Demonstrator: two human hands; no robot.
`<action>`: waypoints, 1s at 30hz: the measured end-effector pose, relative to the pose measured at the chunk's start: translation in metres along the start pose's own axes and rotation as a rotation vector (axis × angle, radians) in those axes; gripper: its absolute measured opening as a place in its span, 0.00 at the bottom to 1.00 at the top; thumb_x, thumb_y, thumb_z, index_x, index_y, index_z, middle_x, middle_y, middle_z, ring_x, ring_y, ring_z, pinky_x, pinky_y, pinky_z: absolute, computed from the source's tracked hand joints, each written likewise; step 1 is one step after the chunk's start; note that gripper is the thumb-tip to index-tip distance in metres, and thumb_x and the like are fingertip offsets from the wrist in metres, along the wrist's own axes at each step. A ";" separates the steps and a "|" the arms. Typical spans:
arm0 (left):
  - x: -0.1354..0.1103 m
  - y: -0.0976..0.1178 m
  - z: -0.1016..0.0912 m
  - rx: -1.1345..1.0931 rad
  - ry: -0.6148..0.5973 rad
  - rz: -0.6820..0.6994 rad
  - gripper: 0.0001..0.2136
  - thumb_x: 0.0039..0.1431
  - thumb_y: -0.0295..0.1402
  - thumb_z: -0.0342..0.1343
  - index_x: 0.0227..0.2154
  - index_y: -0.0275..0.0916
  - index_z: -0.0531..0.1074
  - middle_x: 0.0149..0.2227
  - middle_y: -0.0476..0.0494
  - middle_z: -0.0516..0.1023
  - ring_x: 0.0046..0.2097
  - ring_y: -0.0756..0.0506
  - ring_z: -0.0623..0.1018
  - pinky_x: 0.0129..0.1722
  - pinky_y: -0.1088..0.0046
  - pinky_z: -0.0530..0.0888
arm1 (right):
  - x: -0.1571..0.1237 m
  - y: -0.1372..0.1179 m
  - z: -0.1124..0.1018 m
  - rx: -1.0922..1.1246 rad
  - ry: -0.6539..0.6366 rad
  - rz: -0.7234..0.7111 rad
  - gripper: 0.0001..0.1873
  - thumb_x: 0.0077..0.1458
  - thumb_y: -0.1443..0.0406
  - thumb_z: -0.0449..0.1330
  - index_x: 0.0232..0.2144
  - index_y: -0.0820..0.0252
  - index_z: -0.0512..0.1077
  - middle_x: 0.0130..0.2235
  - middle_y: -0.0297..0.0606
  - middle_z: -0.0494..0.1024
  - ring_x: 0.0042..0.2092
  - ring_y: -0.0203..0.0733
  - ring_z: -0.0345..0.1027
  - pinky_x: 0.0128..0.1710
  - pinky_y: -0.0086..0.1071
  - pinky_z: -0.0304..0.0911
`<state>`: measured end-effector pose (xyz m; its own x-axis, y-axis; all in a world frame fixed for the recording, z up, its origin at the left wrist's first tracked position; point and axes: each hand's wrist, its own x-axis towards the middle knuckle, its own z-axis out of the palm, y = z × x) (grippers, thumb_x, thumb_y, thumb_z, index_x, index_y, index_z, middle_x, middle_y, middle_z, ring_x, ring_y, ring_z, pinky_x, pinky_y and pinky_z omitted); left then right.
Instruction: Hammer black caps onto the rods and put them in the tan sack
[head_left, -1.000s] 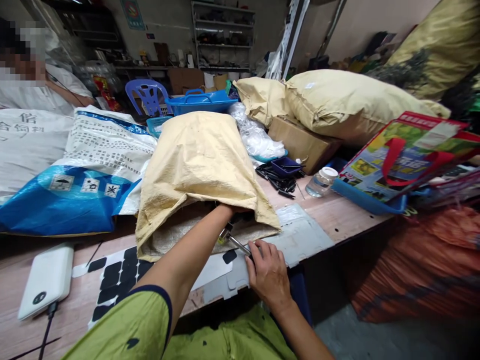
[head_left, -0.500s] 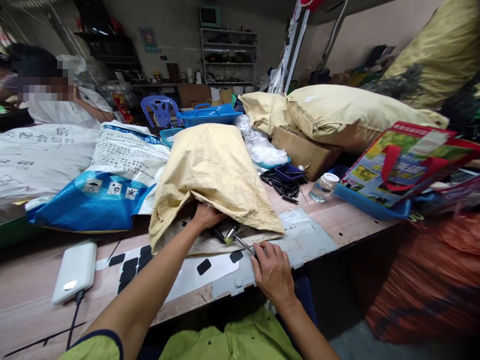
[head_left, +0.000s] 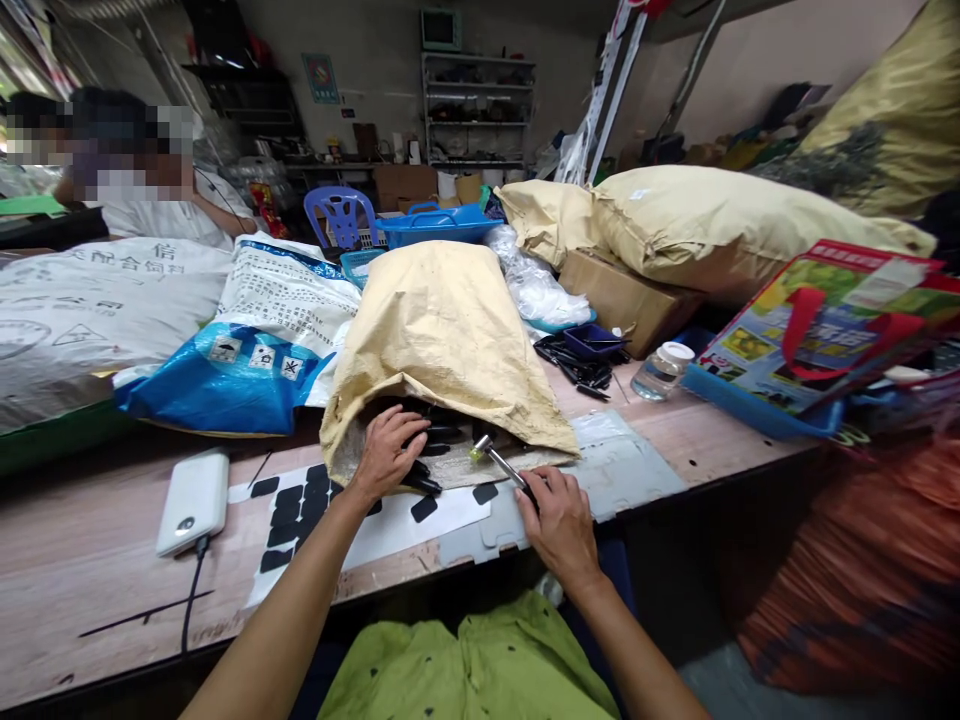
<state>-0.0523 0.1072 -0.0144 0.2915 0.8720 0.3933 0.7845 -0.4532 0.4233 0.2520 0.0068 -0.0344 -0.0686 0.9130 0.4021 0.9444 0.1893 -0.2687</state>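
Observation:
A tan woven sack lies on the wooden bench with its mouth toward me. My left hand is at that mouth, fingers curled over several black parts it has drawn out. My right hand rests on a grey metal plate and grips the handle of a small hammer, whose metal head points at the sack's opening. A white sheet with black pads lies just left of my left hand.
A white power bank with a cable lies at the left. Printed feed sacks sit behind it, and another person is at the far left. A pile of black parts, a small jar and a red-handled bag stand at the right.
My left hand has come out of the sack, dragging black parts to its mouth. The right hand has stayed on the hammer. The view has shifted slightly left.

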 end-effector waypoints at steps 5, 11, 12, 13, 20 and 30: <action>-0.040 0.014 -0.010 -0.028 -0.123 0.108 0.06 0.59 0.35 0.62 0.38 0.47 0.82 0.41 0.45 0.80 0.49 0.40 0.73 0.53 0.57 0.65 | 0.001 0.002 0.002 0.017 0.001 0.005 0.14 0.64 0.61 0.60 0.51 0.54 0.75 0.49 0.42 0.75 0.49 0.50 0.64 0.46 0.40 0.59; -0.054 0.027 0.003 0.027 -0.155 -0.043 0.06 0.57 0.33 0.65 0.38 0.44 0.79 0.38 0.45 0.78 0.45 0.40 0.71 0.46 0.60 0.64 | 0.001 0.001 0.003 0.032 0.000 0.015 0.14 0.64 0.62 0.60 0.51 0.54 0.75 0.49 0.41 0.74 0.49 0.49 0.64 0.46 0.39 0.58; -0.054 0.029 0.005 0.032 -0.158 -0.063 0.06 0.56 0.33 0.66 0.38 0.44 0.78 0.38 0.45 0.77 0.45 0.40 0.71 0.46 0.61 0.64 | 0.000 0.001 0.003 0.034 0.002 0.016 0.14 0.64 0.62 0.59 0.51 0.54 0.75 0.49 0.41 0.74 0.49 0.49 0.64 0.46 0.39 0.58; -0.054 0.032 0.006 0.037 -0.157 -0.079 0.07 0.56 0.33 0.66 0.37 0.44 0.78 0.39 0.45 0.77 0.45 0.40 0.71 0.46 0.61 0.64 | 0.000 0.000 0.003 0.034 0.005 0.017 0.14 0.64 0.62 0.59 0.51 0.54 0.75 0.49 0.41 0.74 0.49 0.49 0.64 0.46 0.39 0.58; -0.051 0.065 0.024 -0.006 -0.124 -0.124 0.07 0.61 0.38 0.63 0.38 0.43 0.76 0.41 0.45 0.79 0.46 0.39 0.72 0.46 0.61 0.64 | 0.002 0.000 -0.002 0.123 0.034 0.079 0.13 0.66 0.61 0.54 0.45 0.59 0.77 0.40 0.44 0.75 0.44 0.50 0.65 0.45 0.42 0.62; -0.054 0.066 0.037 -0.163 -0.094 -0.202 0.08 0.59 0.38 0.64 0.40 0.44 0.79 0.39 0.44 0.78 0.45 0.40 0.72 0.46 0.61 0.66 | -0.031 -0.017 -0.024 0.573 -0.098 0.067 0.18 0.69 0.61 0.52 0.55 0.59 0.73 0.52 0.45 0.80 0.53 0.47 0.74 0.54 0.39 0.70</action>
<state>0.0040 0.0372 -0.0377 0.1934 0.9577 0.2130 0.7360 -0.2852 0.6140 0.2456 -0.0340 -0.0210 -0.0705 0.9537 0.2923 0.6250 0.2706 -0.7322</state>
